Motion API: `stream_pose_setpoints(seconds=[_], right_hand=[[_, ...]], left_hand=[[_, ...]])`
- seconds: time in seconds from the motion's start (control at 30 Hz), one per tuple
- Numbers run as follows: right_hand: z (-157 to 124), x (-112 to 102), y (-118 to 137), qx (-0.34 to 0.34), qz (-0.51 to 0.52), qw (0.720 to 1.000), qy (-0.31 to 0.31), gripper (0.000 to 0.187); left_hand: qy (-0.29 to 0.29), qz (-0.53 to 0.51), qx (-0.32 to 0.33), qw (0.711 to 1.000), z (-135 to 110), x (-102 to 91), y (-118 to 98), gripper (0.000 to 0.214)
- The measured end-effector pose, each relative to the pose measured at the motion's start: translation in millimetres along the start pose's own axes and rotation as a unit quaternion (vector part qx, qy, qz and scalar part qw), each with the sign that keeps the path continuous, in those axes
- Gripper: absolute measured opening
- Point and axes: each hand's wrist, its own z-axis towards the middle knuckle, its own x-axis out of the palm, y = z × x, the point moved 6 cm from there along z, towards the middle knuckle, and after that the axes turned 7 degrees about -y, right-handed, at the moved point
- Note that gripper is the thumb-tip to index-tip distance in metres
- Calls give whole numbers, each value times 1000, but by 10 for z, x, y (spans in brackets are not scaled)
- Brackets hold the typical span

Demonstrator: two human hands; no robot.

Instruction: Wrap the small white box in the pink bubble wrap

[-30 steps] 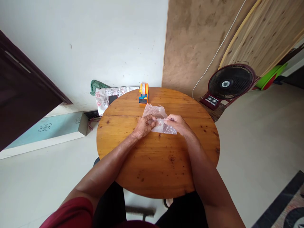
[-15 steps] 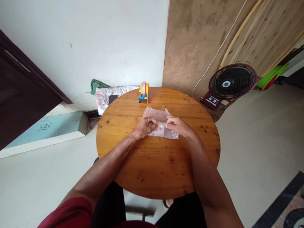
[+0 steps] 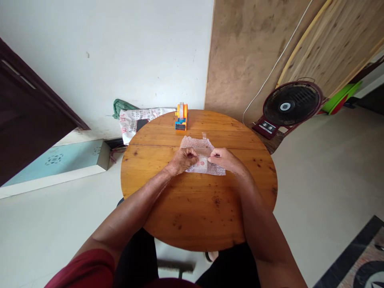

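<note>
A small sheet of clear bubble wrap lies flat on the round wooden table, with something reddish showing through it between my hands. My left hand is closed, its fingers pinching the sheet's left part. My right hand is closed too, gripping the sheet's right side, thumb pointing left. A short strip of tape sticks up at the sheet's far edge. An orange and blue tape dispenser stands near the table's far edge, well beyond both hands.
A dark floor fan stands right of the table, with a white cable running up the wooden boards behind it. A printed sack and green cloth lie by the white wall at left. A dark rug shows at bottom right.
The bubble wrap has been spread open and lowered flat; its far flap folded back, so the reddish thing inside shows. Both hands stayed near the same spot, moving slightly apart.
</note>
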Motion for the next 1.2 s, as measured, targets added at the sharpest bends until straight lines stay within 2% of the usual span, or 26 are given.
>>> stream_pose_setpoints(seconds=[0.17,0.37,0.57,0.73,0.9,1.1,1.2], right_hand=[[9,4,-31,-2,0,1000,-6,18],[8,14,-27,-6,4,1000,-8,13],[-24,10,99,-79,-1,997,-28,7],[-39,77,247,-162,33,986,-9,16],[-34,144,251,-153,12,988,1,9],[-25,163,264,-195,64,979,1,15],[6,186,197,-181,79,980,12,12]], left_hand=[[14,-19,-4,1000,11,10,19,16],[43,-70,-11,997,27,52,44,41],[40,-51,-11,998,23,49,57,39],[37,-44,-3,998,44,41,76,37],[51,-62,7,997,37,51,36,35],[72,-59,5,996,-20,76,-52,33],[63,-45,-3,997,-23,84,-44,33]])
